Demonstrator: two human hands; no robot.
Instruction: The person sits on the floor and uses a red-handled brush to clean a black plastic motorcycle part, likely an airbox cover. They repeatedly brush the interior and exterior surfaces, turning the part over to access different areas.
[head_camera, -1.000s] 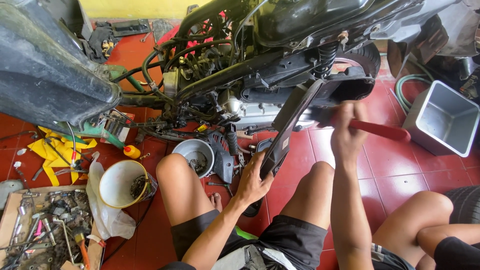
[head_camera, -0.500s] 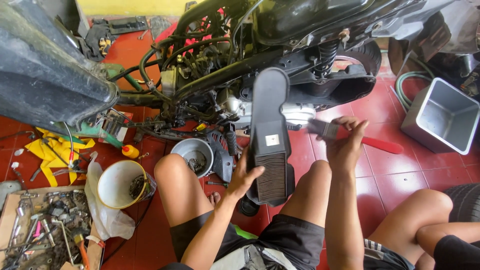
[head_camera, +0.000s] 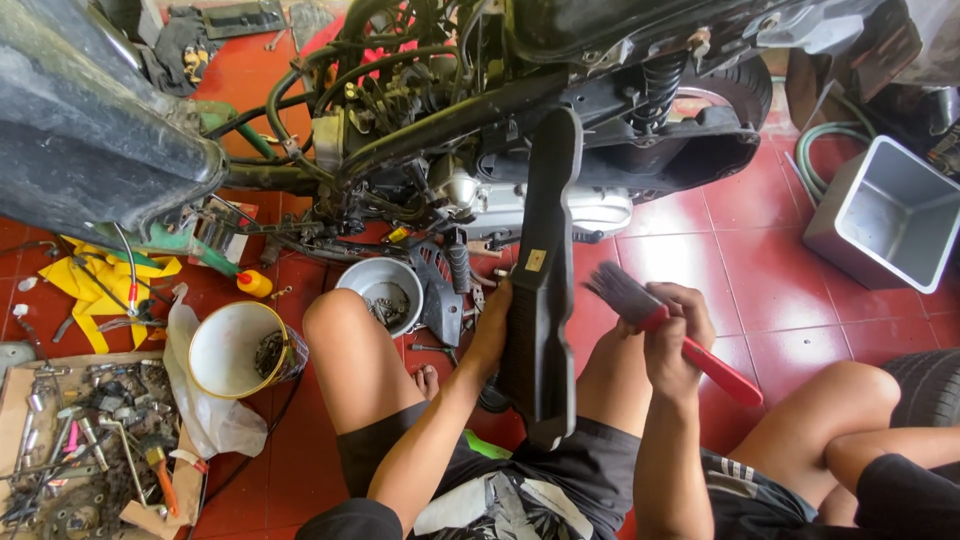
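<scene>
My left hand (head_camera: 493, 335) grips a long black air-filter cover (head_camera: 543, 270) by its left edge and holds it upright, edge-on, above my thighs. My right hand (head_camera: 674, 335) is closed on the red handle of a paint brush (head_camera: 668, 325), its dark bristles pointing up-left and almost touching the cover's right side. A stripped scooter (head_camera: 480, 120) with bare frame, engine and rear shock stands just beyond my knees.
A grey metal bin (head_camera: 885, 225) stands at the right beside a green hose (head_camera: 815, 165). A white bucket (head_camera: 235, 350) and a steel bowl (head_camera: 385, 290) hold small parts at my left. A cardboard tray of tools (head_camera: 75, 450) lies at bottom left. Another person's knee (head_camera: 840, 410) is at the right.
The cover has turned from showing its pleated filter face to edge-on and dropped lower. My right hand has pulled the brush down and towards me, close to the cover's side.
</scene>
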